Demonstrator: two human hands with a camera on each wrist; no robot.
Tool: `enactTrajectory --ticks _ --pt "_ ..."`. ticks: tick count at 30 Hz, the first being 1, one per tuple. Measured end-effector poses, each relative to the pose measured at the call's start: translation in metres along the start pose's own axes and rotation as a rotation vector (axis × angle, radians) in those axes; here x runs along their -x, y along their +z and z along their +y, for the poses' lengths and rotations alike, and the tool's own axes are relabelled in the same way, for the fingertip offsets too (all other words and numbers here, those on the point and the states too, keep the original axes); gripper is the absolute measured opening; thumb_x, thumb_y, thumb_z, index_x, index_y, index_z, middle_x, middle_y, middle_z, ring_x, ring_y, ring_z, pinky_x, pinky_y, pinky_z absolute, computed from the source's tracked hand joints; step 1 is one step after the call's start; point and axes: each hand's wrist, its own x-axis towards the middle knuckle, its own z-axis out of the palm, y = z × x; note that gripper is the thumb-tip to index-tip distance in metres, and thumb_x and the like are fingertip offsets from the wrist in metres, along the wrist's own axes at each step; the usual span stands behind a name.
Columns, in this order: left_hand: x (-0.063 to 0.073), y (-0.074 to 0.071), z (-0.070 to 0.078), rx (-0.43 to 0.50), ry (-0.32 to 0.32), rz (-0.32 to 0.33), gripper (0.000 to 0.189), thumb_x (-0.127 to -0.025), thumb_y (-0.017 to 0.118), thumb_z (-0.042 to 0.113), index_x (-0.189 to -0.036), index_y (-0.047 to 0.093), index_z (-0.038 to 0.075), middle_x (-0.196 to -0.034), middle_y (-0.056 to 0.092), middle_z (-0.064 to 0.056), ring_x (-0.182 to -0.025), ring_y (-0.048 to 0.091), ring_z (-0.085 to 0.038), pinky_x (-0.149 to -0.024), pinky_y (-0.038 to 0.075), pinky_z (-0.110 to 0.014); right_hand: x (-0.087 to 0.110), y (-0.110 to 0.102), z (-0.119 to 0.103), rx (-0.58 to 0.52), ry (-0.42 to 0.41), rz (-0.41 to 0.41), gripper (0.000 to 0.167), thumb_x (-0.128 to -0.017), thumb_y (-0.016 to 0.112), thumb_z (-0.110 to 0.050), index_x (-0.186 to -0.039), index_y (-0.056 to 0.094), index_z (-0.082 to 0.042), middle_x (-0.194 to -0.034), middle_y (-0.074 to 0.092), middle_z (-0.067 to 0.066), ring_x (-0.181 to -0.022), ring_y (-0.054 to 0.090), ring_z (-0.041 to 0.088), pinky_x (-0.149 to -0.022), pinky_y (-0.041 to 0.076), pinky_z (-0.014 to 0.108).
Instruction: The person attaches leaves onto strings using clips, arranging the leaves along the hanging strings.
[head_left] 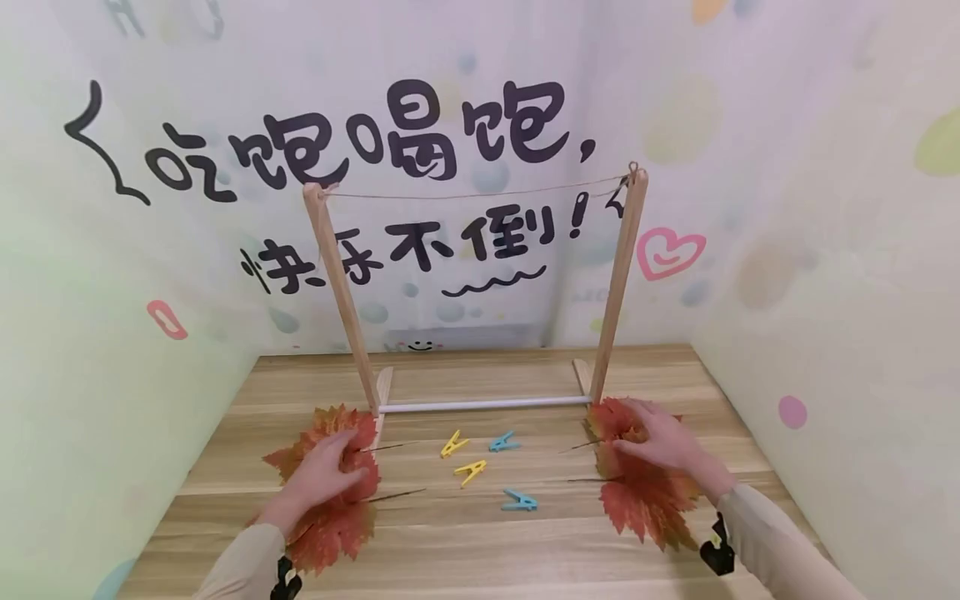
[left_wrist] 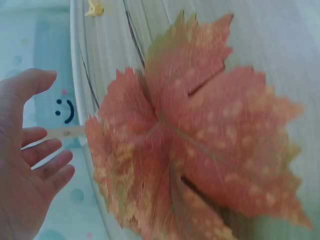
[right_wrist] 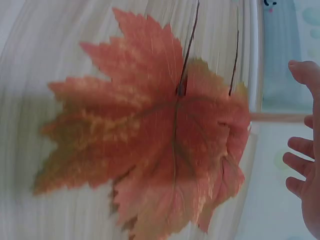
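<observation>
Head view, starting at the left: a pair of red-orange leaves (head_left: 333,533) is seen lying on the tabletop (head_left: 450,558), dark stems pointed inward. Almost no weight is to be expected; the blades look thin and limp, the toothed edges easily bent, so hold is best taken at a stem (head_left: 397,495) or where the veins meet. Above them the left hand (head_left: 322,471) is held with its back turned up, the forearm brought in from the lower left; the grip is loosely spread, thumb parted from fingers, nothing pinched. Whether a leaf is touched cannot be told. Across the middle now, four small clips (head_left: 472,472) are passed, two yellow, two blue. And over to the right: a second pair of leaves (head_left: 648,504) is found, stems likewise turned inward, judged just as light and soft, again best lifted by the stem. Over it the right hand (head_left: 667,442) is poised, thumb inward, its grip spread and unfilled; contact, again, cannot be made out.
</observation>
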Motion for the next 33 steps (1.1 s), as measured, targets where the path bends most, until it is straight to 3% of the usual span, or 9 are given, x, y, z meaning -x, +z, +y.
enactTrajectory --ticks 5,15,25,33 --pt "-0.001 0.007 0.006 0.057 0.008 -0.001 0.055 -0.075 0.072 0.022 -0.119 0.053 -0.006 -0.118 0.055 -0.021 -0.107 0.051 -0.036 -0.09 0.041 -0.049 -0.004 0.015 -0.012 -0.059 -0.045 -0.005 0.062 -0.076 0.072 -0.032 -0.125 0.05 -0.001 -0.12 0.054 0.019 -0.109 0.05 0.035 -0.088 0.042 0.052" --pt "-0.004 0.026 0.017 0.104 -0.038 -0.03 0.051 -0.069 0.076 0.016 -0.112 0.058 -0.004 -0.095 0.063 -0.012 -0.082 0.058 -0.021 -0.075 0.049 -0.039 -0.011 0.036 -0.04 -0.019 -0.087 0.014 0.056 -0.075 0.072 -0.028 -0.119 0.054 0.002 -0.116 0.056 0.019 -0.107 0.051 0.034 -0.085 0.044 0.049" --pt "0.0 0.042 0.02 0.108 -0.044 -0.072 0.048 -0.07 0.077 0.024 -0.108 0.061 0.0 -0.082 0.058 0.0 -0.074 0.051 -0.014 -0.069 0.047 -0.032 -0.016 0.055 -0.056 -0.083 -0.112 0.009 0.051 -0.076 0.071 -0.028 -0.117 0.057 -0.001 -0.115 0.058 0.014 -0.106 0.053 0.029 -0.086 0.045 0.046" --pt "0.004 0.052 0.015 0.143 0.014 -0.104 0.038 -0.069 0.078 0.021 -0.1 0.065 0.002 -0.09 0.066 -0.005 -0.081 0.06 -0.02 -0.072 0.05 -0.036 -0.021 0.063 -0.069 -0.11 -0.163 0.022 0.047 -0.077 0.071 -0.026 -0.114 0.059 -0.001 -0.111 0.061 0.011 -0.103 0.056 0.027 -0.084 0.046 0.044"
